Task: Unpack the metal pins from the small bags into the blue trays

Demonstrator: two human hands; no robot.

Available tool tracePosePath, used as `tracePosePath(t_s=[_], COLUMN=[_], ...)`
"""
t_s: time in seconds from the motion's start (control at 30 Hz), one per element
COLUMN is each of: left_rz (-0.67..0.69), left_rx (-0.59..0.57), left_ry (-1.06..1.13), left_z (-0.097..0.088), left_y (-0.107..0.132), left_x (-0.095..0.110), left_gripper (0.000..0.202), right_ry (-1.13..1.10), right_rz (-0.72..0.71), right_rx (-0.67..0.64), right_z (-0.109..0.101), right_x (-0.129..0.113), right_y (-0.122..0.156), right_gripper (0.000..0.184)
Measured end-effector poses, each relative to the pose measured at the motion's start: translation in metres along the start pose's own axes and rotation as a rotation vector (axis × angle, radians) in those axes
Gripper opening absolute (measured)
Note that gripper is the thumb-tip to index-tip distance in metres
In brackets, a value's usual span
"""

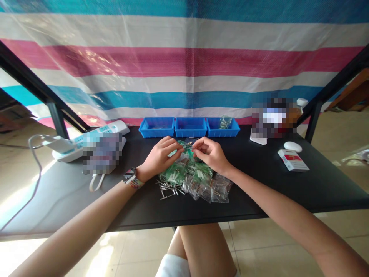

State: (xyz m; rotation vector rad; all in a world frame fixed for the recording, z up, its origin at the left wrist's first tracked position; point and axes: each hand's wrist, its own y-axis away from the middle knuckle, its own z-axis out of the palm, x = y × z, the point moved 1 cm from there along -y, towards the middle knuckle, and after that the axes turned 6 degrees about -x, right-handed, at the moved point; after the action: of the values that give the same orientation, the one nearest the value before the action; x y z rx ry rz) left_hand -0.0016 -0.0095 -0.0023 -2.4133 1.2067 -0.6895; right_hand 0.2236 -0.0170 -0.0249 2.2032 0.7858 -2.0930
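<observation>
My left hand and my right hand meet over a pile in the middle of the black table. Fingertips of both hands are pinched on a small clear plastic bag, held just above the pile; what it contains is too small to tell. Below lie small green-tinted bags and clear bags with thin metal pieces inside. Loose silvery metal pins are scattered at the pile's near left side, below my left wrist.
Three blue bins stand in a row behind: the left bin, the middle bin and the right bin, which holds a small bag. A power strip lies left; a red-and-white box and a white oval object lie right.
</observation>
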Motion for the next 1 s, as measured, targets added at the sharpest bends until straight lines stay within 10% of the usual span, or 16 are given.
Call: tracePosePath(t_s=[0.43, 0.7, 1.0], left_rz=[-0.05, -0.025, -0.023], left_rx=[0.011, -0.01, -0.047], left_ry=[0.064, 0.054, 0.015], left_z=[-0.006, -0.005, -0.003], left_y=[0.003, 0.002, 0.002], left_x=[0.005, 0.006, 0.005], left_gripper=[0.024, 0.027, 0.028], right_ry=[-0.068, 0.516, 0.936], right_rz=[0.056, -0.014, -0.185], right_rx=[0.139, 0.206, -0.227], right_z=[-0.016, -0.042, -0.036], right_x=[0.007, 0.019, 0.026], right_y=[-0.017, -0.019, -0.022], right_gripper=[0.034, 0.022, 0.036])
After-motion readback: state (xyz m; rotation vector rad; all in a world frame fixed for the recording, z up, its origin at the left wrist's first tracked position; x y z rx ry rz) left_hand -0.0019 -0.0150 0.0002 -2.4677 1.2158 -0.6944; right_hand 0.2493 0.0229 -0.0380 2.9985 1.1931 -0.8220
